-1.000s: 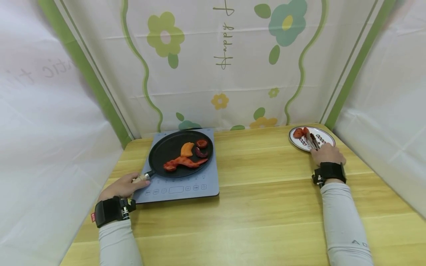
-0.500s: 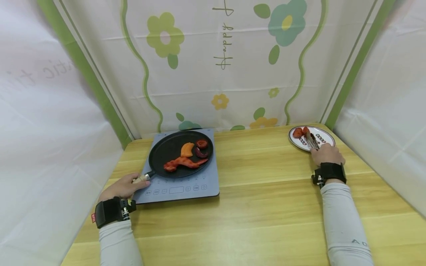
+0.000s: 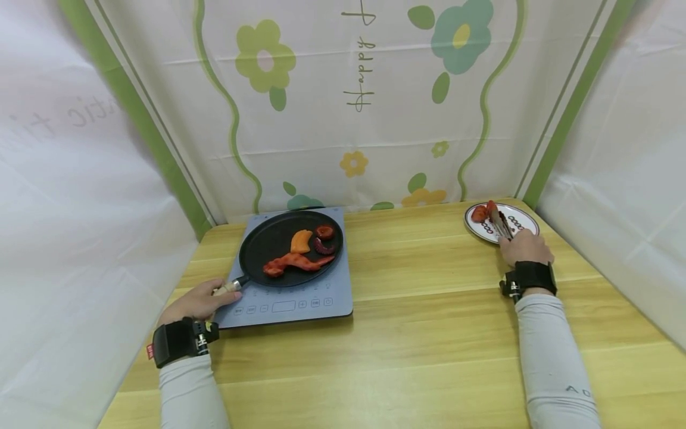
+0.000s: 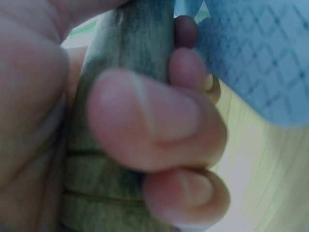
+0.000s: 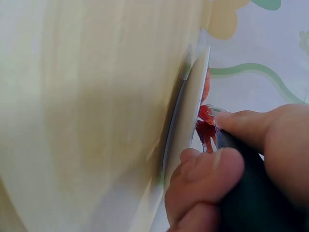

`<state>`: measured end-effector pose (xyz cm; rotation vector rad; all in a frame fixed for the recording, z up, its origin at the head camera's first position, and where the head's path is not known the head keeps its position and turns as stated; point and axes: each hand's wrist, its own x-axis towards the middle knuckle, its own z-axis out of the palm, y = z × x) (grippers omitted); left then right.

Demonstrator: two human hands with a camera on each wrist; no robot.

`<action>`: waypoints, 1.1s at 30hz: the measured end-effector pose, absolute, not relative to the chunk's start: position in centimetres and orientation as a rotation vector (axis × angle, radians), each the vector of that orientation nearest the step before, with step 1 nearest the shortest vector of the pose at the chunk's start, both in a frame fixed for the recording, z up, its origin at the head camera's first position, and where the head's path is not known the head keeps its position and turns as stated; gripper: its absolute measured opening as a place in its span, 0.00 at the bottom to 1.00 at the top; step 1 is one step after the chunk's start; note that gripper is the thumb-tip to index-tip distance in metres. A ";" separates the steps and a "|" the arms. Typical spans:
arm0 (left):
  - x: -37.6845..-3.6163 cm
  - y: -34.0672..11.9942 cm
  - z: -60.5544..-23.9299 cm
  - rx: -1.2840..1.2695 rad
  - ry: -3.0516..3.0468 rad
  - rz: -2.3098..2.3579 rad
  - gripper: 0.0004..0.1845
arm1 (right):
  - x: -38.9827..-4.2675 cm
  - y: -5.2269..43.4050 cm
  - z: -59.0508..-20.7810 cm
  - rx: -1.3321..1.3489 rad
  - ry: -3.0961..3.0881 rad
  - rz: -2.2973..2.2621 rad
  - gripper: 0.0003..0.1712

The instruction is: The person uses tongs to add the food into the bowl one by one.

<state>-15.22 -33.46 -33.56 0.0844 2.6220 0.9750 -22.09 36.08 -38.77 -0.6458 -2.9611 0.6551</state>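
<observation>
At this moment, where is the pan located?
In the head view, the pan rests on the cooktop, on the person's left side, with its handle held in the left hand.

Plate [image 3: 525,215] in head/R-wrist cam views

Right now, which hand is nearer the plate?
Right. The right hand, holding tongs, is at the near edge of the plate; the left hand grips the pan handle, far left of the plate.
</observation>
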 end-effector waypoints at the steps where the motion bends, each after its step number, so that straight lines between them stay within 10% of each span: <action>1: -15.2 -33.5 -33.6 0.086 2.626 0.971 0.16 | -22.1 36.1 -38.8 -0.643 -2.955 0.658 0.36; 33: -15.1 -33.4 -33.4 0.080 2.627 0.959 0.15 | -22.5 35.2 -37.8 -0.568 -2.899 0.688 0.35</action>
